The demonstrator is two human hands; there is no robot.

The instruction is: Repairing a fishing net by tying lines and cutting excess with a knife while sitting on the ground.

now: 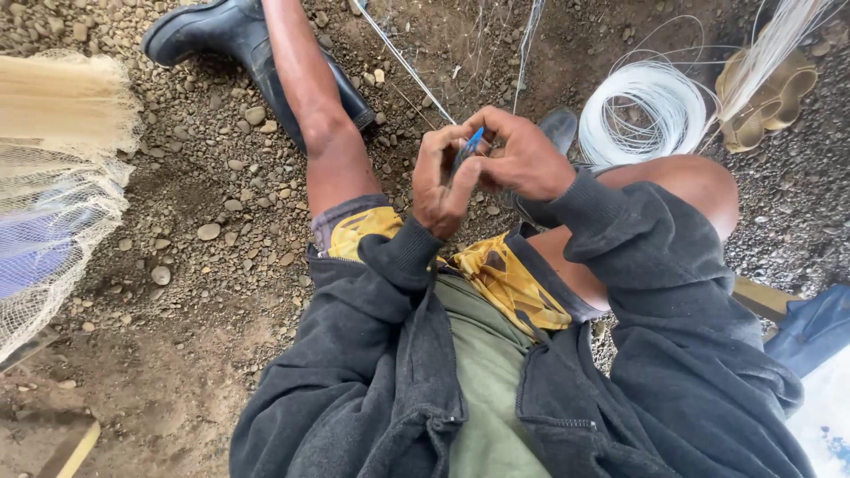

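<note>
My left hand (440,181) and my right hand (522,159) meet in front of my chest, fingers pinched together around a small blue netting needle (472,144). Both hands grip it; the left curls around its lower part, the right pinches the upper tip. Thin clear fishing line (403,60) runs from the hands up and away to the top of the view, with fine net mesh beside it. I sit on the ground in a dark hooded jacket and yellow patterned shorts, legs stretched forward.
A coil of white line (645,111) lies on the gravel at the upper right, beside a tan sandal (768,97). A heap of pale fishing net (57,177) fills the left edge. Black rubber boot (221,35) on my left foot. Stony dirt ground all around.
</note>
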